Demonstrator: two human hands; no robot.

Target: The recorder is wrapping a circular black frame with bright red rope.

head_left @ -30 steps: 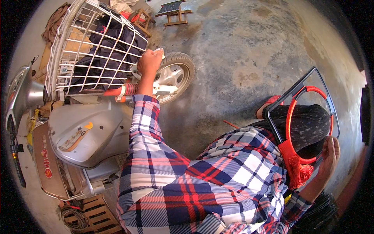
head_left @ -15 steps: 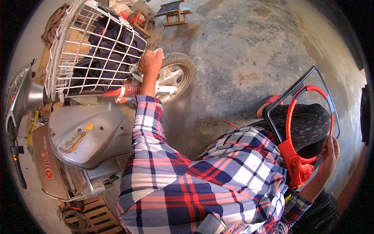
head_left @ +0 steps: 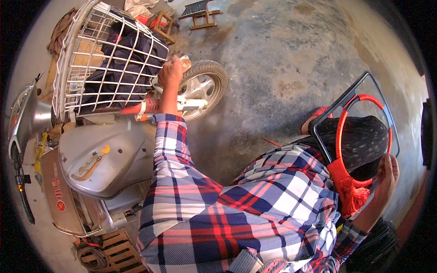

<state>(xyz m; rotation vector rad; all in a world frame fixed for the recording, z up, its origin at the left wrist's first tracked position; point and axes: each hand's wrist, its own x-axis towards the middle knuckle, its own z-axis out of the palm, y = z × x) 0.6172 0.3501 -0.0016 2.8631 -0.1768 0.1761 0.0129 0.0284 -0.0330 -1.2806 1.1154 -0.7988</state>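
Observation:
Closed around a small pale round thing with tan rings on its face [head_left: 185,63], my left hand [head_left: 171,73] is stretched out between a white wire basket [head_left: 119,58] and a scooter's front wheel [head_left: 214,82]. My fingers hide most of that small thing. Over my dark-clad leg [head_left: 364,132] lies a black rounded frame [head_left: 317,136] with a red-wrapped hoop [head_left: 338,136] inside it and a red tassel [head_left: 354,198] at its lower end. My right hand [head_left: 387,176] has thumb and fingers pressed together beside the hoop's lower right side; what they pinch cannot be made out.
A silver scooter [head_left: 100,157] stands at my left, dark cloth [head_left: 125,68] in its basket. A folding stool [head_left: 200,16] and a wooden stool [head_left: 165,28] are at the far side. A slatted wooden piece [head_left: 119,250] and coiled cable [head_left: 93,258] lie low left.
My left hand has turned slightly, so the ringed face of the small thing shows. My right hand and the frame have shifted a little upward in view.

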